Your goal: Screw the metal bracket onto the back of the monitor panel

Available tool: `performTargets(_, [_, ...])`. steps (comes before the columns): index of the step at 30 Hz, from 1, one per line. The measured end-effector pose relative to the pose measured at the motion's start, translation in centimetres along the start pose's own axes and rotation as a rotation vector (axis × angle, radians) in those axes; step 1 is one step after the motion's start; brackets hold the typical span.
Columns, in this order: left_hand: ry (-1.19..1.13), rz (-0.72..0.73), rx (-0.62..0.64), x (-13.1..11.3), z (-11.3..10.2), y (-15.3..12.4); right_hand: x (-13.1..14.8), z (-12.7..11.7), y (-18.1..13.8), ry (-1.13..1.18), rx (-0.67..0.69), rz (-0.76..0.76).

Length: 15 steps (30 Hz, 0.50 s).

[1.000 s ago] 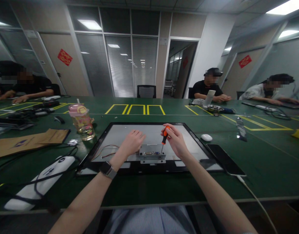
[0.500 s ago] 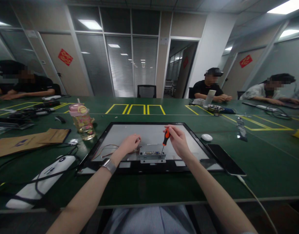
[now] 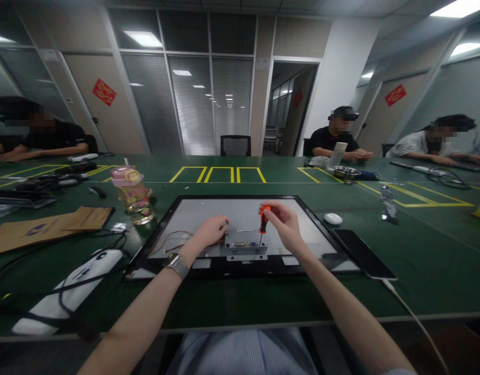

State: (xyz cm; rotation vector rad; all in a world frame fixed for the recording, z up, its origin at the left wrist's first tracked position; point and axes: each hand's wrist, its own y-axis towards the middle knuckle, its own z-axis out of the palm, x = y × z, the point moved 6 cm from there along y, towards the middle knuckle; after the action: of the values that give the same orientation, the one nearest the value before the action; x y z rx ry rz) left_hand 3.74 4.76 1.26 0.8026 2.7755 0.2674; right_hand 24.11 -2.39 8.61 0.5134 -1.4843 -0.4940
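My right hand (image 3: 282,221) is closed around the orange and black handle of a screwdriver (image 3: 265,220). The screwdriver stands nearly upright, its tip at the right end of a metal bracket with connector ports (image 3: 245,251). At the bracket's left end, my left hand (image 3: 211,230) has its fingers curled against the edge; the fingertips are partly hidden. Under both hands lies a flat display panel (image 3: 193,211) with a grey back and black frame. Thin wires (image 3: 167,237) run across the panel to the left of the bracket.
On the left are a pink-lidded bottle (image 3: 132,195), a brown paper envelope (image 3: 48,226) and a white power strip (image 3: 68,291) with black cables. A white oval case (image 3: 333,219) and a cabled phone (image 3: 362,252) lie right. Several people sit across the green table (image 3: 224,302).
My right hand and the screwdriver have shifted slightly left, with the handle more upright. My left hand stays almost in place at the bracket.
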Motion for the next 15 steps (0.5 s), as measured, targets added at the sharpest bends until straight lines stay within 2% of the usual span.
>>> performTargets(4, [0.013, 0.006, 0.000, -0.1, 0.0, 0.0, 1.0, -0.6, 0.0, -0.178, -0.133, -0.138])
performTargets(7, [0.075, 0.021, 0.006, -0.5, -0.3, -0.1, 1.1, -0.4, -0.1, -0.197, -0.090, -0.133])
performTargets(10, [0.326, 0.027, 0.012, -1.3, -0.6, -0.4, 0.6, 0.1, -0.2, -0.140, -0.020, -0.078])
performTargets(15, [0.524, -0.091, -0.037, -3.0, -0.7, -0.8, -0.1, 0.2, -0.3, -0.138, -0.012, -0.054])
